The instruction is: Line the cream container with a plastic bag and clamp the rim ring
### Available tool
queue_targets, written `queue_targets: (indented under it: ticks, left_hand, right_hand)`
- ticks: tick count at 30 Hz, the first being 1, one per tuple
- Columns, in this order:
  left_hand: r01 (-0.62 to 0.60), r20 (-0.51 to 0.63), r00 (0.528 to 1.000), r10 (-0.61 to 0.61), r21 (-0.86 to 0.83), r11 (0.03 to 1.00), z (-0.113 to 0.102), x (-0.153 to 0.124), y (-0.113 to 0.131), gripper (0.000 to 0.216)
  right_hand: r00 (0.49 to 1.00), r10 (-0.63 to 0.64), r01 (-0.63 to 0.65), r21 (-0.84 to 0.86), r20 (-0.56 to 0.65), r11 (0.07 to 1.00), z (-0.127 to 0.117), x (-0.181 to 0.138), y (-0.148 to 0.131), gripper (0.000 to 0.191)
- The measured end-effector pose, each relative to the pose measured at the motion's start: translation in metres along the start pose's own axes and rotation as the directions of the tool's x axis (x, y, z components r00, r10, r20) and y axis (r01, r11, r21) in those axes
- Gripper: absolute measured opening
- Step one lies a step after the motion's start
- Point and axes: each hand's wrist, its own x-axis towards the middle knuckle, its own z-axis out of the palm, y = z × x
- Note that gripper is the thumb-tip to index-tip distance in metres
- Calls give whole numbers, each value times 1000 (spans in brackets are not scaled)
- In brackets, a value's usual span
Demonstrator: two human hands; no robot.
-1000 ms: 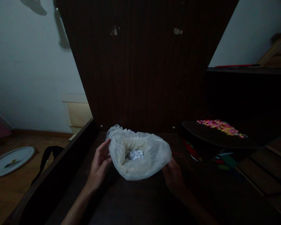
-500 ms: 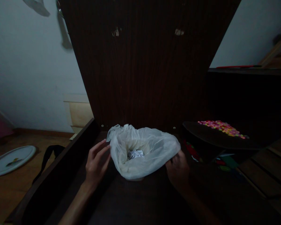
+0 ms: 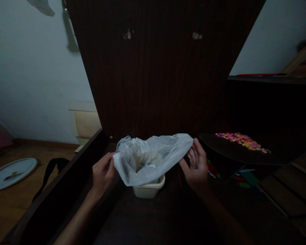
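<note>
A thin white plastic bag point(image 3: 153, 177) lies spread, mouth up, in and over a small cream plastic bin point(image 3: 146, 192). Inside the bag I see some crumpled white paper point(image 3: 148, 166). With fingers and thumb pinched, my left hand point(image 3: 104, 171) holds the bag's left rim. My right hand point(image 3: 197, 166) is at the bag's right edge, its fingers curled against the plastic with the thumb below. The bin's front wall and front rim show under the bag; its back is covered.
A dark wooden panel point(image 3: 153, 75) rises behind the bin, with a low side board point(image 3: 66, 180) at left. On a dark shelf point(image 3: 226, 149) at right lie small pink and yellow pieces point(image 3: 242, 141). A pale round lid-like disc point(image 3: 25, 166) rests on the floor at left.
The bag's front edge has been lifted, so the bin's front rim and wall now show. My left hand has closed on the bag's rim, and my right hand has moved up along its edge.
</note>
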Motion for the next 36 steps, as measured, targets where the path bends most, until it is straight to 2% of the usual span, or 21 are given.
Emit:
queue_targets:
  ticks: [4, 8, 13, 16, 20, 23, 28, 32, 36]
  left_hand:
    - [114, -76, 990, -120, -71, 991, 6, 7, -1, 26]
    - [134, -133, 979, -151, -129, 983, 13, 19, -4, 27]
    - [142, -109, 980, -166, -199, 970, 15, 29, -2, 23]
    - [120, -60, 989, -135, -202, 972, 13, 35, 1, 20]
    - [69, -6, 997, -72, -212, 975, 15, 42, -7, 17]
    - [41, 27, 999, -36, -206, 978, 20, 46, -18, 15]
    - [94, 10, 996, -94, -156, 983, 26, 54, -23, 24]
    - [196, -36, 979, -199, -74, 978, 30, 56, -29, 37]
    - [293, 7, 956, -293, 0, 956, 33, 51, -47, 40]
  right_hand:
    - [1000, 5, -5, 7, -29, 1000, 2, 11, 8, 67]
    - [997, -21, 22, 14, -81, 1000, 3, 24, 17, 70]
    - [986, -36, 38, 7, -166, 999, 7, 37, 24, 67]
    - [985, -21, 27, 30, -170, 999, 8, 41, 26, 60]
    - [994, 34, -32, 16, -102, 999, 6, 44, 32, 43]
    - [995, 90, -92, -43, -47, 995, 2, 48, 41, 44]
    - [976, 204, -185, -208, 71, 960, -7, 50, 67, 42]
    - [912, 381, -312, -344, 154, 886, -12, 47, 83, 34]
    - [827, 494, -342, -458, 269, 821, -17, 43, 87, 22]
